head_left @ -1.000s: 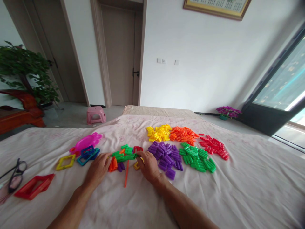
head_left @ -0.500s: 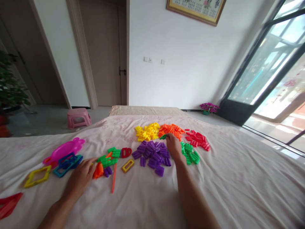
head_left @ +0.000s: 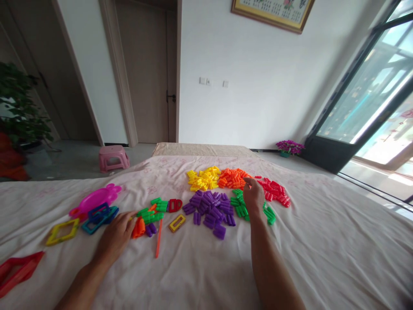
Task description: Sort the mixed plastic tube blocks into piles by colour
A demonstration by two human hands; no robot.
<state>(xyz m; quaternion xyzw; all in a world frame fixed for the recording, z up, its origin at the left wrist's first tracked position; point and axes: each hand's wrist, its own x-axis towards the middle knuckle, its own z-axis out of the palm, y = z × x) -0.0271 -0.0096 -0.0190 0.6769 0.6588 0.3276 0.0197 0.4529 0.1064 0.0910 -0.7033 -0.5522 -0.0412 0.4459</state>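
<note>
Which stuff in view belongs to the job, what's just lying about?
Job, apparently:
mixed-colour cluster by left hand
green pile by right hand
purple pile
orange pile
yellow pile
red pile

Likely just lying about:
magenta dish
blue frames
yellow frames
large red frame
pink stool

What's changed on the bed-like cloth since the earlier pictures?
The right hand moved right and forward, from the mixed pieces to the green pile and orange pile. The green piece at its fingertips half a second ago no longer shows there, so it was probably let go. The left hand stayed beside the mixed pieces; the purple pile looks unchanged.
</note>
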